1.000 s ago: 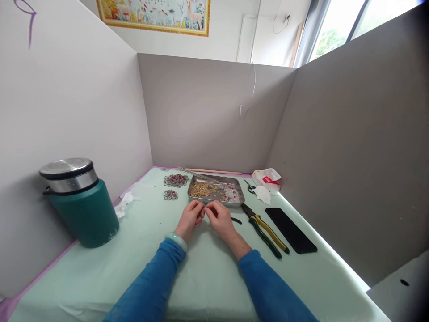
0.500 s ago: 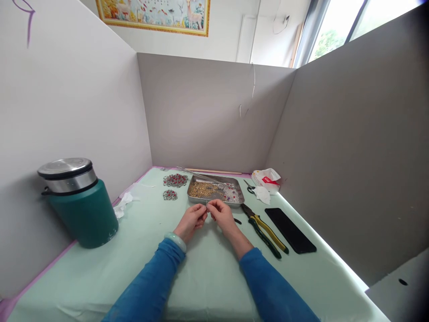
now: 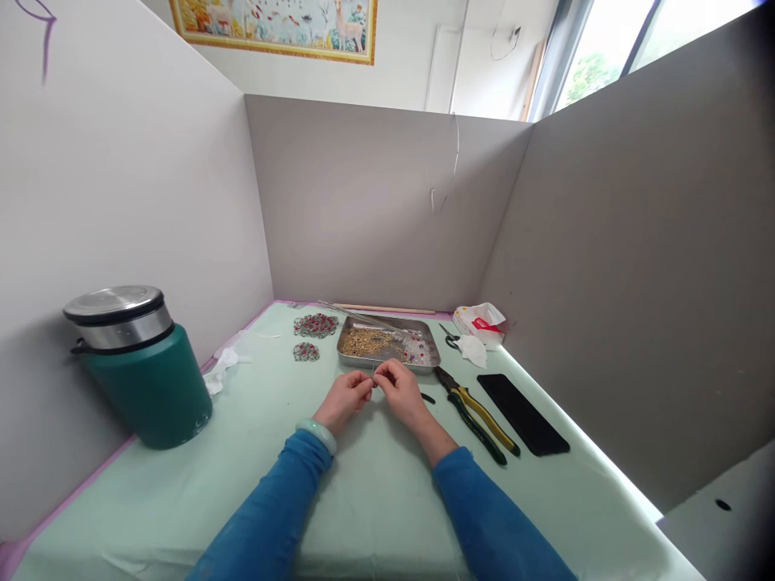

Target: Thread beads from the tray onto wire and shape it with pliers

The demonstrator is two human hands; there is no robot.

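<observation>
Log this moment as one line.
left hand: pinching thin piece (identity unclear) | right hand: pinching same piece | tray beyond: gold bits, clear and red bits | pliers: untouched, right of hands

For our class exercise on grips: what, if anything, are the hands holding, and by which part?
The left hand and right hand appear to pinch a thin, wire-like piece; one end pokes up, but where it is gripped is hidden.

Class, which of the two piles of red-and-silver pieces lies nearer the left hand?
The smaller pile, in front; the larger pile lies behind it, farther from the left hand.
</observation>
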